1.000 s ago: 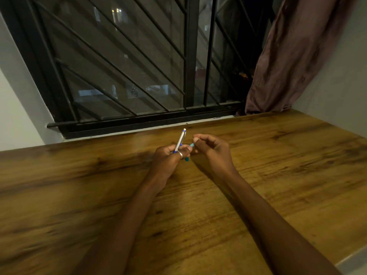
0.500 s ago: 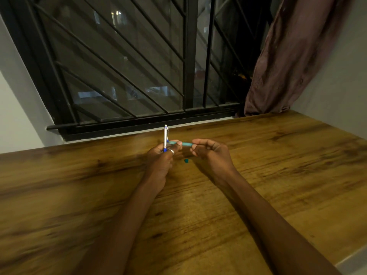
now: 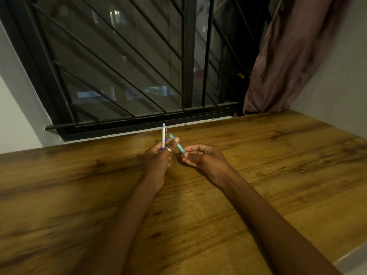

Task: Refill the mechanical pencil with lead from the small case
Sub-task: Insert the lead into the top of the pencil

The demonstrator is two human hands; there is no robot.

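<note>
1. the left hand (image 3: 157,160) is closed in a loose fist around the lower part of the pencil (image 3: 164,136), holding it upright above the table (image 3: 79,195), with the white end on top.
2. the same hand also has the lead case (image 3: 176,144): its thumb presses the case's far end, just beside the pencil's barrel. a ring (image 3: 168,149) sits on one finger of this hand.
3. the right hand (image 3: 204,159) is half curled, fingers bent inward. its fingertips (image 3: 185,154) meet the near end of the lead case; whether they pinch it or only touch it cannot be told.
4. the pencil is a thin straight stick, silver along the barrel with blue at the clip and at the grip, smooth and shiny.
5. the lead case is a slim, flat teal strip, tilted, running from the left thumb down toward the right fingertips. whether it is open cannot be told.
6. the table is wood-grain, brown with dark streaks, its surface flat and slightly glossy. both forearms lie over it, and both hands are over its far-middle part.
7. beyond the table's far edge stands a window (image 3: 119,66) with black metal bars set slanted. at the table's far right corner hangs a dull brown curtain (image 3: 288,56), crumpled and soft.
</note>
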